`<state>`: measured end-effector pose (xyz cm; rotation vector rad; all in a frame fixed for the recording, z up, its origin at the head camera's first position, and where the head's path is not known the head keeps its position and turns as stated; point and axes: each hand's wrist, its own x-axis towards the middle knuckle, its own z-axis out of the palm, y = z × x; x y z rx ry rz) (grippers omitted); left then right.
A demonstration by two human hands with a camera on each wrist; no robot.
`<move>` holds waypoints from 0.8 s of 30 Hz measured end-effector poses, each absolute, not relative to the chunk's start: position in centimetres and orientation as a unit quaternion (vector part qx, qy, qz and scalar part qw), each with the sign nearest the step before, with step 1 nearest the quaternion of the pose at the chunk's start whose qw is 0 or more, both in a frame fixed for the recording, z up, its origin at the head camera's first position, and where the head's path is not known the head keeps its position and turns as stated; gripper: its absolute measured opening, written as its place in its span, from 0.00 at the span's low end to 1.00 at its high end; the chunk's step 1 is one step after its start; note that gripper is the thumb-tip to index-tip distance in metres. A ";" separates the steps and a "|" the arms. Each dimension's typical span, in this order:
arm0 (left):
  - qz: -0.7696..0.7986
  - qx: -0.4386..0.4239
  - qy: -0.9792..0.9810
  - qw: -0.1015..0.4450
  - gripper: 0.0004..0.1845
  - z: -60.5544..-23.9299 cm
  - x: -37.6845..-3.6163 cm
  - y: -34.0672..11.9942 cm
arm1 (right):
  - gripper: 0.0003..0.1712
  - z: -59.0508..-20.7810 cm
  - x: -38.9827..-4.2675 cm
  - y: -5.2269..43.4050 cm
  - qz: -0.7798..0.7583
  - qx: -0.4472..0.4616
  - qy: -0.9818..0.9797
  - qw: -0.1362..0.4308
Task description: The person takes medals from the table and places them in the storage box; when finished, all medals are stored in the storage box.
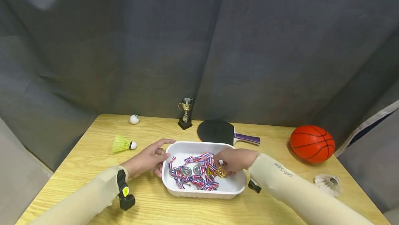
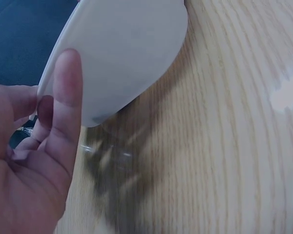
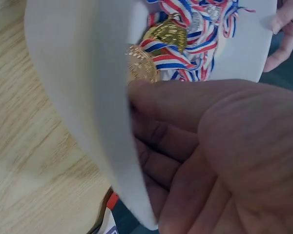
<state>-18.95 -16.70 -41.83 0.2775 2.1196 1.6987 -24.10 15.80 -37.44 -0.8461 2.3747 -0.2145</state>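
Note:
A white plastic tub [image 1: 205, 194] stands on the table with several medals on red, white and blue ribbons [image 1: 199, 183] heaped inside. My left hand [image 1: 148, 159] pinches the rim at the tub's left end, thumb on one side of the wall and fingers on the other. Reaching in over the right end, my right hand [image 1: 235, 159] grips a gold medal [image 3: 142, 66] at its edge between thumb and fingers. The tub wall hides some of those fingertips in the right wrist view. Beside that medal lies another gold one [image 3: 168, 36]; silver medals [image 1: 186, 171] lie further left among the ribbons.
Behind the tub lie a black table tennis bat [image 1: 215, 131] and a small trophy cup [image 1: 185, 114]. At left are a yellow shuttlecock [image 1: 123, 144] and a white ball [image 1: 134, 119]. A red ball [image 1: 312, 144] and a white shuttlecock [image 1: 327, 184] sit at right. Grey curtain [image 1: 162, 45] hangs behind.

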 end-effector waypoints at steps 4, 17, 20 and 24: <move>0.607 0.100 0.762 0.204 0.32 -41.7 -18.9 -16.8 | 0.06 -37.7 -24.1 15.6 -0.055 -0.322 0.901 0.285; 0.614 0.102 0.754 0.211 0.32 -41.6 -18.7 -16.9 | 0.08 -38.2 -23.9 15.5 -0.016 -0.342 0.909 0.236; 0.616 0.101 0.752 0.211 0.32 -41.5 -18.7 -16.8 | 0.09 -38.2 -24.0 15.4 -0.007 -0.346 0.910 0.230; 0.617 0.100 0.751 0.214 0.32 -41.6 -18.7 -16.7 | 0.10 -38.1 -24.0 15.3 0.000 -0.343 0.911 0.229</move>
